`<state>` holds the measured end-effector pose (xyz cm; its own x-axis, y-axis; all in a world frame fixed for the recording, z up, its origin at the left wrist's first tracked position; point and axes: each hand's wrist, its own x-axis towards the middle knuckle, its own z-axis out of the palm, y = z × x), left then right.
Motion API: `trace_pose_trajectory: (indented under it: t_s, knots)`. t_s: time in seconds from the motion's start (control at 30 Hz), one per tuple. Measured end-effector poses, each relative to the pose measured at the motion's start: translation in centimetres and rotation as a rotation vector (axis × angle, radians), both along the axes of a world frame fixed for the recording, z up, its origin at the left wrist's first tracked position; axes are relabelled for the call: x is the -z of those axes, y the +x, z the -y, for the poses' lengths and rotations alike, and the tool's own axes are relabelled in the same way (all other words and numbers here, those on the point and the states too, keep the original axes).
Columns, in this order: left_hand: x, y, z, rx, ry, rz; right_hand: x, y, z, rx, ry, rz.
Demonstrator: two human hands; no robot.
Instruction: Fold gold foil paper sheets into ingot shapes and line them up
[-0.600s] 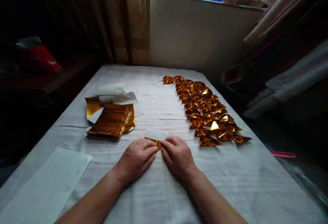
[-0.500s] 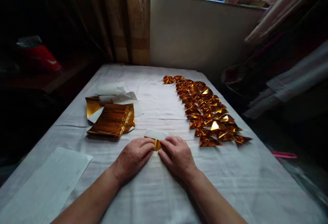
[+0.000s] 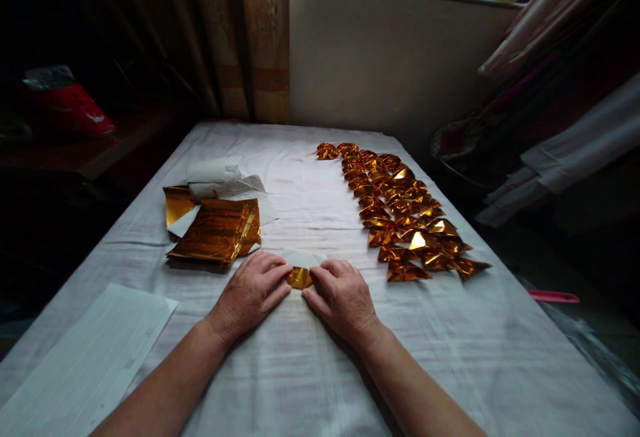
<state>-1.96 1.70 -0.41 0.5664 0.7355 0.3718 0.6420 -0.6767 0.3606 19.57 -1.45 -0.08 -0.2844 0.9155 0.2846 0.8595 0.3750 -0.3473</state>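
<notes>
Left hand (image 3: pixel 250 294) and right hand (image 3: pixel 343 297) pinching gold foil piece (image 3: pixel 300 278) shut between fingertips; best creased flat, edges aligned.

A small gold foil sheet (image 3: pixel 300 278) lay flat on the white-covered desk (image 3: pixel 310 357), near the front edge and roughly centred, and only a short shiny strip of it showed. It was part-folded, gold side up at the near end, with a white paper backing sticking out behind it toward the far side. Its left end sat under the fingertips of the left hand (image 3: pixel 249 294) and its right end under those of the right hand (image 3: pixel 340 297), both pressing it down; the exact fold shape could not be told.
</notes>
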Motion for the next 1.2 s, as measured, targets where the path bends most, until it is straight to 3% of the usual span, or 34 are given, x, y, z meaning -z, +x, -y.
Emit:
trace_pose_trajectory:
  t_s: [0.5,0.8,1.2]
  knots:
    - [0.0,0.3,0.1,-0.016,0.020,-0.039,0.3,0.7,-0.2,-0.127,0.064,-0.032]
    - [0.1,0.4,0.1,-0.016,0.030,-0.033,1.6,1.2,-0.9,-0.056,0.030,-0.177]
    - [0.7,1.5,0.2,-0.258,0.026,-0.032,1.8,0.4,-1.0,0.094,0.006,-0.201]
